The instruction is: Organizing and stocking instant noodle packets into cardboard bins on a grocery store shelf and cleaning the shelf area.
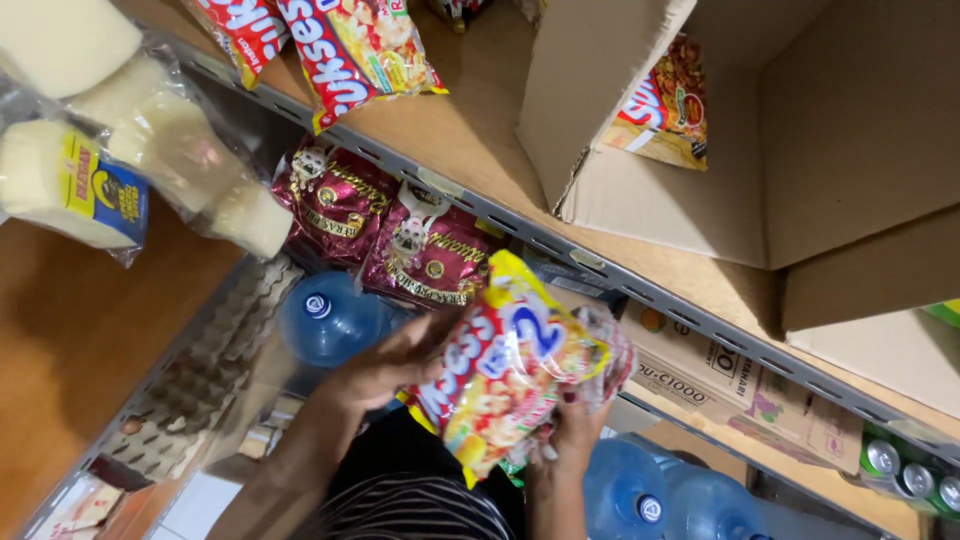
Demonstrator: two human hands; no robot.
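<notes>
Looking down from the head camera, a stack of noodle packets (505, 375) is seen held between both hands, just below the edge of a metal-framed wooden shelf (470, 130). The left hand (395, 360) is spread flat against the stack's left face, fingers open and pressed to the crinkled film. The right hand (575, 420) is cupped under the lower right end, fingers curled around it, so the packets are clamped from two sides. The stack's long axis runs diagonally, from lower left up toward the shelf edge at upper right, and neither hand is clearly nearer the shelf.

The packets are glossy plastic pillows in yellow, red and blue, soft and slightly puffed. More of the same kind (355, 45) lie flat on the shelf board, beside an open cardboard box (800, 130) with a packet inside. Under the shelf, dark red foil bags (385, 225) are seen standing, with blue water jugs (330, 318) below them. Pale sponge blocks in clear wrap (130, 130) hang at the left, near grey egg trays (215, 360).
</notes>
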